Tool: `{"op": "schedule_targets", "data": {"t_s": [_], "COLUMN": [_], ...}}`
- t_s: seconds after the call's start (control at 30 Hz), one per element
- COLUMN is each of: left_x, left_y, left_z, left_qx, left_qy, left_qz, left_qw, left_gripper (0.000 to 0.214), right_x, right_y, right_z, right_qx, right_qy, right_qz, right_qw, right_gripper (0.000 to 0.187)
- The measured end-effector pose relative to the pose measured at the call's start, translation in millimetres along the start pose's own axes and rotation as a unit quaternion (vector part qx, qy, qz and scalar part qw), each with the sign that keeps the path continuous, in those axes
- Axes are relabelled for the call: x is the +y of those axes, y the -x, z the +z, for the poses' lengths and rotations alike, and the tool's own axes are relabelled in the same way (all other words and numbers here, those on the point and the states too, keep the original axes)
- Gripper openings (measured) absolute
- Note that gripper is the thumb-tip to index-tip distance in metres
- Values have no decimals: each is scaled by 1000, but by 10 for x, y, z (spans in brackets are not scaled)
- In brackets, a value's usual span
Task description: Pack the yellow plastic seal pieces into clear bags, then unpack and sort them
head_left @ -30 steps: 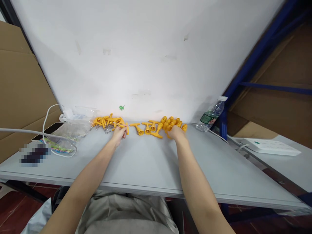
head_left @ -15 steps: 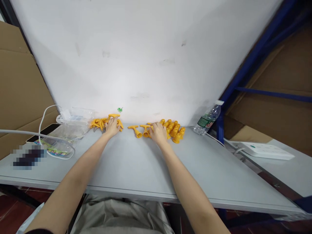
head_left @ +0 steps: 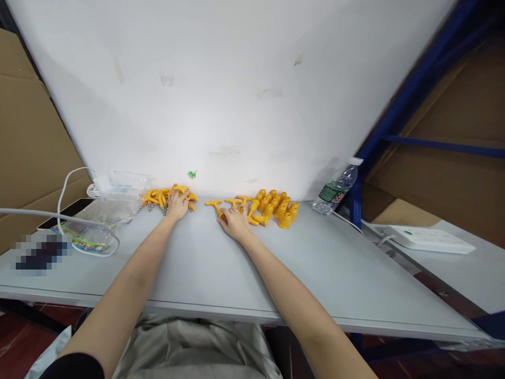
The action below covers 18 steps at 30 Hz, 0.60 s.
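Note:
Orange T-shaped plastic parts lie along the back of the grey table. My left hand rests on the left heap of orange parts with metal chains, fingers curled over them. My right hand lies on the table beside a single T-shaped part, fingertips touching it. Two more T-parts lie just behind the hand. A cluster of upright orange parts stands to its right.
A clear plastic bag and a white cable lie at the left, with a phone beside them. A water bottle lies at the right by a blue rack post. A white power strip sits far right. A white board stands behind.
My right hand has moved left from the upright cluster to the single T-shaped part. My left hand has shifted left and back onto the chained heap.

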<state>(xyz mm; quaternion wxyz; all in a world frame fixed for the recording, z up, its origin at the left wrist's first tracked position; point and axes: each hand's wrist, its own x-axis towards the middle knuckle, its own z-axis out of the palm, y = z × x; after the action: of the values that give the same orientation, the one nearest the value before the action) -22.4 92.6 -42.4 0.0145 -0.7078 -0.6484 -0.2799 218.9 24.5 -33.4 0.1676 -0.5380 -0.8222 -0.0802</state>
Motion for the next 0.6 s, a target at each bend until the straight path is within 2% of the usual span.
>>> {"op": "schedule_targets", "data": {"t_s": [0.13,0.27,0.43,0.6], "left_x": [61,121,141,122], "left_y": [-30,-85,-78,-26], "left_z": [10,-4,-31,-11], "left_qx": [-30,-41,28,80], "left_qy": [-60,-71,-41,-2], "left_qz": [-25,-48,-64,-91], "left_qw": [997,995,997,993], "left_gripper": [53,59,63,52], "right_x": [11,37,87,126], "right_y": [0,2,-4,-24], "right_z": [11,28,63,118], "right_qx": [14,57,115,170], "right_qy": [-9,-23,-25,-28], "right_qz": [-3,-5,0,6], "right_qw": [1000,998,993,985], "right_gripper": [34,37,40,44]}}
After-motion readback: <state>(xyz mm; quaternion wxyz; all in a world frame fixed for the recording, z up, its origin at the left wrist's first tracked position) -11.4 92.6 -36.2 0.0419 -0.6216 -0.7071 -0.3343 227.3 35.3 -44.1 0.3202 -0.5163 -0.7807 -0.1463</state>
